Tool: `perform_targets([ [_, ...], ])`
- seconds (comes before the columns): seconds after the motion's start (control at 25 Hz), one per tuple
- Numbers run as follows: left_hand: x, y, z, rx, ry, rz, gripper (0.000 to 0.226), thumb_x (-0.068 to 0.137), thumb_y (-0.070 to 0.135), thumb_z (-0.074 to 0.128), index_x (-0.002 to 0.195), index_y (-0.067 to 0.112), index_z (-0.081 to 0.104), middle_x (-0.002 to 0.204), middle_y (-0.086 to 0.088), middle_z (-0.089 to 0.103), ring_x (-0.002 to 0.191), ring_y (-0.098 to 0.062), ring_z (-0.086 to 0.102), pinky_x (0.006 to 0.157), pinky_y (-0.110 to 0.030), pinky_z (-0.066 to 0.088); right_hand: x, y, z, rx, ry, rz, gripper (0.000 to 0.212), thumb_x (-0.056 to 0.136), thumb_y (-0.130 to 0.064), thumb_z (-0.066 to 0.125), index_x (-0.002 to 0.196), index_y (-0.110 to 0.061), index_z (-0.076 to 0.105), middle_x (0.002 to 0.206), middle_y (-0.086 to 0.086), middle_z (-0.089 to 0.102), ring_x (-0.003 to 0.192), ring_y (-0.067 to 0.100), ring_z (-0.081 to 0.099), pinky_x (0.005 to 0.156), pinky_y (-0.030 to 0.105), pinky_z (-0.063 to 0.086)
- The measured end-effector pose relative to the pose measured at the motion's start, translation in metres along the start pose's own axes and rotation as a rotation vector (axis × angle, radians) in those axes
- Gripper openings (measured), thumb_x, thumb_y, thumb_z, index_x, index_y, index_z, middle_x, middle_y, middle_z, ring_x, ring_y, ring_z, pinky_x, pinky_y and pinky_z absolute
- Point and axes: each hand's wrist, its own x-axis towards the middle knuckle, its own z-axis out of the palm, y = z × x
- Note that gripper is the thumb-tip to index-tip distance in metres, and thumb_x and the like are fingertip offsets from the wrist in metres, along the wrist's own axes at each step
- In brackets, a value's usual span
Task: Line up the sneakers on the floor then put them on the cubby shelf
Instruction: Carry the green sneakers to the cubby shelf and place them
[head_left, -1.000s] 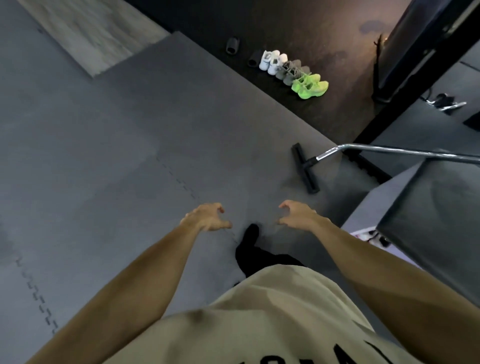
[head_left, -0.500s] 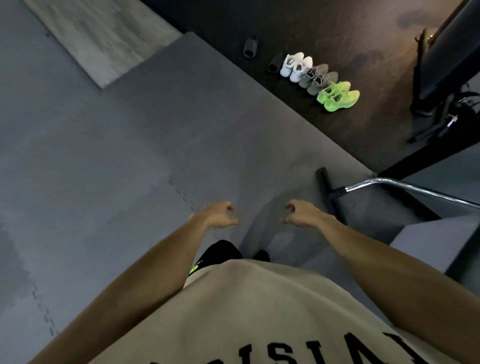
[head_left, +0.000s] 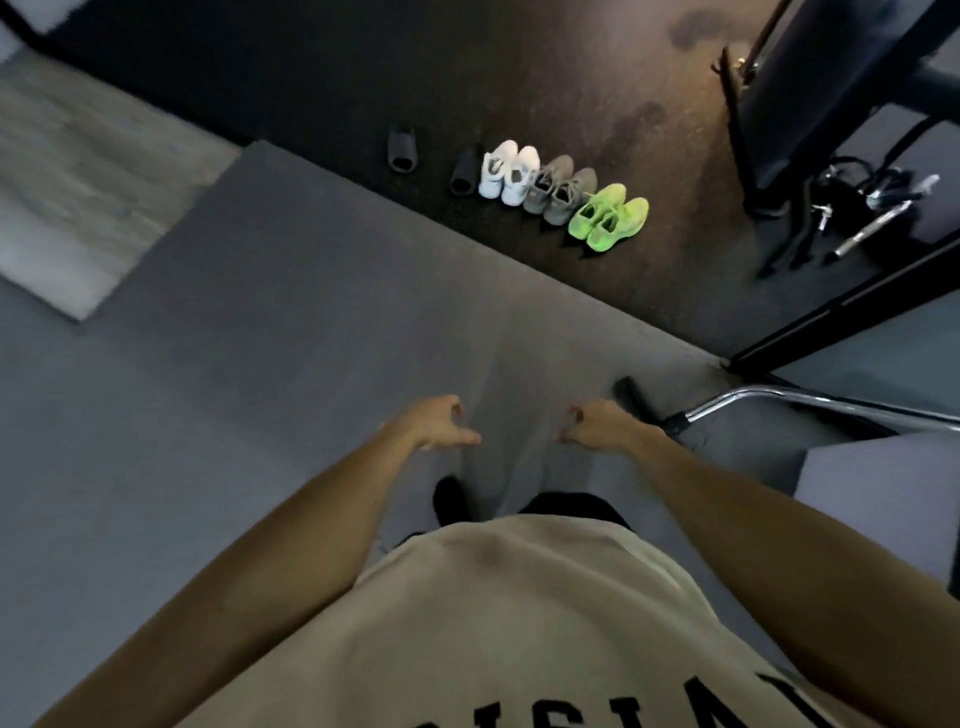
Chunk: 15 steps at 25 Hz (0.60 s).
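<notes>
Grey foam matting covers the near floor, meeting darker flooring toward twelve o'clock. Both hands hover empty above the mat at frame centre: left hand with fingers loosely curled, holding nothing; right hand likewise loosely curled, holding nothing. A dark-shod foot shows at six o'clock from the hands. At three o'clock from the right hand lies a chrome tube with a black floor head. At twelve to one o'clock, well apart from the hands, sneakers stand in a row on the dark floor: white pair, grey pair, neon green pair, each touching its neighbour. Two dark slides lie at the row's left end, one apart.
</notes>
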Motion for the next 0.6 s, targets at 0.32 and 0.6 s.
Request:
perform_targets([
  [0.32, 0.148, 0.055, -0.156, 0.174, -0.067, 0.127, 0.062, 0.083, 0.047, 0.071, 0.131, 0.012, 0.052, 0.133, -0.007, 0.056, 0.119, -0.026, 0.054, 0.091, -0.029, 0.042, 0.103, -0.027, -0.126, 0.243, 0.091, 0.133, 0.05, 0.089, -0.03, 0.065, 0.131, -0.006, 0.051, 0.128, 0.014, 0.055, 0.115, 0.032, 0.055, 0.095, 0.037, 0.047],
  [0.6, 0.256, 0.136, -0.258, 0.213, -0.092, 0.131, 0.061, 0.084, 0.047, 0.07, 0.131, 0.014, 0.051, 0.133, -0.008, 0.055, 0.116, -0.025, 0.054, 0.086, -0.03, 0.043, 0.194, -0.016, -0.252, 0.289, 0.094, 0.166, 0.052, 0.091, -0.033, 0.063, 0.135, -0.01, 0.048, 0.134, 0.012, 0.052, 0.118, 0.029, 0.053, 0.095, 0.034, 0.045],
])
